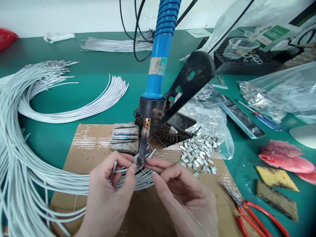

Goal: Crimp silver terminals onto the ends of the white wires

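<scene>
A blue-handled soldering iron (161, 42) points downward in a black bracket (190, 79), its dark tip (142, 153) right between my fingertips. My left hand (111, 191) is closed in a pinch on the end of a white cable (118, 171) beside that tip. Whatever sits at the very end of the cable is too small to make out. Between the thumb and fingers of my right hand (187, 191) runs a thin solder wire (191, 214), which reaches the iron's tip and trails down to the lower right. Beneath both hands lies a bundle of white cables (76, 179).
Cardboard (81, 144) covers the green table (98, 65). A grey block with metal rods (125, 136) and a fan (170, 130) stand behind my hands. Small metal pieces (197, 154), red-handled pliers (254, 214), sponges (276, 197) and a screwdriver (266, 120) lie rightward.
</scene>
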Motion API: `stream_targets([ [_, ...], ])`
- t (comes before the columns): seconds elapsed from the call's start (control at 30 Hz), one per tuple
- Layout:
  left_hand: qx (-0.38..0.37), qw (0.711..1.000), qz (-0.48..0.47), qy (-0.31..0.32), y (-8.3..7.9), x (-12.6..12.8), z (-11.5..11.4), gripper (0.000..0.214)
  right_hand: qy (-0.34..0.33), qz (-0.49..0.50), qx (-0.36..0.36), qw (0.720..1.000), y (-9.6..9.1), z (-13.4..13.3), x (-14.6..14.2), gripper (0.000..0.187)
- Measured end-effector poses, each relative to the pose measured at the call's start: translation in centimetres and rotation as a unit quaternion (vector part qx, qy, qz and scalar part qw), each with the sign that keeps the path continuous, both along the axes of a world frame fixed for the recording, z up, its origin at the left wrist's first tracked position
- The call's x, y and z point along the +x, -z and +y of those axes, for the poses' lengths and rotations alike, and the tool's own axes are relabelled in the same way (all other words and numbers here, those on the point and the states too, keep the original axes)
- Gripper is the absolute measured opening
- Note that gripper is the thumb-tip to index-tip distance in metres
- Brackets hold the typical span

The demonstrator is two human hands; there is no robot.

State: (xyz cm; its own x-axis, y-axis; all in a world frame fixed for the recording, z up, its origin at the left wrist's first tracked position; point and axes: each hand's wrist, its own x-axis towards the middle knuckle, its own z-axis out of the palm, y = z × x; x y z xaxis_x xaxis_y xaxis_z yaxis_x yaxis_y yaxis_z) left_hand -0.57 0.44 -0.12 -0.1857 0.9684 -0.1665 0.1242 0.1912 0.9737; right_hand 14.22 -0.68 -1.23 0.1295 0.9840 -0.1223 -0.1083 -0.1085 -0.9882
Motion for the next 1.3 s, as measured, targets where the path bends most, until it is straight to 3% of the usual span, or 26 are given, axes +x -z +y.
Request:
stream_targets([
  [0.13,-0.005,1.0,-0.006,0.005,-0.2,0.15,0.05,0.019,0.041,0.014,-0.029,0.999,-0.22,0.01,-0.42,0.022],
  [0.23,-0.001,0.999,-0.015,0.029,-0.04,-0.18,-0.04,0.018,0.023,0.017,-0.01,1.0,-0.12,0.08,-0.32,0.021],
  [0.33,-0.002,1.0,-0.016,0.025,0.01,-0.24,-0.11,0.019,0.014,0.017,-0.004,1.0,-0.09,0.11,-0.26,0.021],
  [0.47,-0.002,1.0,-0.013,-0.001,-0.23,0.14,-0.12,0.019,0.054,0.019,-0.046,0.997,-0.51,-0.02,-0.65,0.022],
  [1.3,0.006,1.0,-0.011,0.016,-0.34,-0.19,-0.07,0.021,0.042,0.012,-0.059,0.997,-0.78,0.08,-0.68,0.025],
])
